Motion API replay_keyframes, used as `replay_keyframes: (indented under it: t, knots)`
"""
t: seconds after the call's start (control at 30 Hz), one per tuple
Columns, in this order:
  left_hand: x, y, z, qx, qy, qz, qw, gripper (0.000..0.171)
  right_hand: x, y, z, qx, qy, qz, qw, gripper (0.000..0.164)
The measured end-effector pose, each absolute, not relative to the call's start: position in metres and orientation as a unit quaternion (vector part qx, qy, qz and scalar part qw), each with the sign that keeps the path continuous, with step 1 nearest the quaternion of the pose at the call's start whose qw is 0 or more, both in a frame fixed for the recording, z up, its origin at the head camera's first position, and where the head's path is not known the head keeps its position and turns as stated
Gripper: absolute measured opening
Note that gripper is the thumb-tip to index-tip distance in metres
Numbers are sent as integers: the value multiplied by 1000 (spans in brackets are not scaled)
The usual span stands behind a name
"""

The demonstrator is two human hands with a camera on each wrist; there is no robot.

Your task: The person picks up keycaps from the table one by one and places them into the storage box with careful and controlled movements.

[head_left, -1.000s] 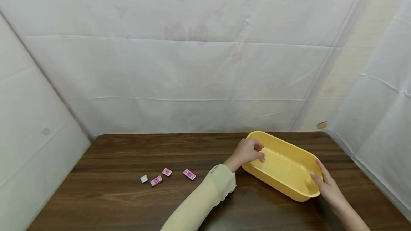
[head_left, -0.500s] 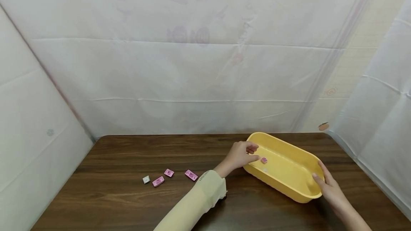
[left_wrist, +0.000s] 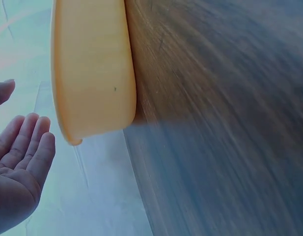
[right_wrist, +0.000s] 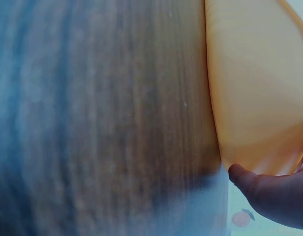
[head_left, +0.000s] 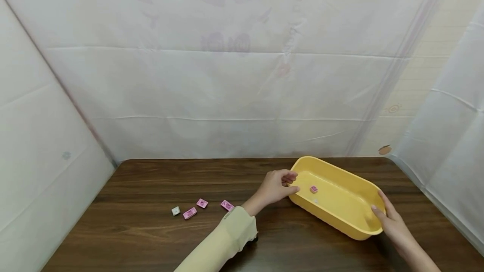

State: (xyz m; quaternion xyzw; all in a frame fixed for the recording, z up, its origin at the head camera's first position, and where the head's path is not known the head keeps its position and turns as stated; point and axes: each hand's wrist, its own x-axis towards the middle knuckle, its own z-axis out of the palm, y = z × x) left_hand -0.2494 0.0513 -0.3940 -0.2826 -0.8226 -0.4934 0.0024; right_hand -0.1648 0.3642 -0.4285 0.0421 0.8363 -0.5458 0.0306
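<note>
A yellow plastic tub [head_left: 332, 219] lies at a slant on the right of the table. Inside it are a small pink tile [head_left: 313, 189] and a smaller whitish piece [head_left: 316, 201]. My left hand [head_left: 274, 187] hovers at the tub's left end, holding nothing; in the left wrist view its fingers [left_wrist: 39, 152] are loosely bent, apart from the tub wall [left_wrist: 95, 64]. At the other end my right hand [head_left: 396, 226] grips the tub, its thumb over the rim. The right wrist view has one digit [right_wrist: 242, 178] against the tub's outside.
On the dark wood table [head_left: 143, 242] lie pink printed tiles [head_left: 190, 213], one partly behind the left sleeve [head_left: 227, 236], and a white tile [head_left: 175, 211]. A pale cloth [head_left: 227, 95] hangs behind the table and along both sides.
My left hand has let go of the pink tile inside the tub and drawn back leftward past the rim. My right hand keeps its grip. The head view has shifted slightly.
</note>
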Motion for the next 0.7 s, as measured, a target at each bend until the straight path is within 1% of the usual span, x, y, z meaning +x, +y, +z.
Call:
replay_keyframes:
  t: [0.13,0.37,0.7]
  knots:
    - [-246,44,-393,-285,-817,-501,3,32,-165,364,-429,41,833,-551,28,67]
    - [-240,32,-388,-274,-815,-510,-12,35,-166,365,-428,46,833,-550,34,67]
    - [-235,13,-390,-272,-822,-500,-11,31,-168,364,-428,49,830,-554,38,67]
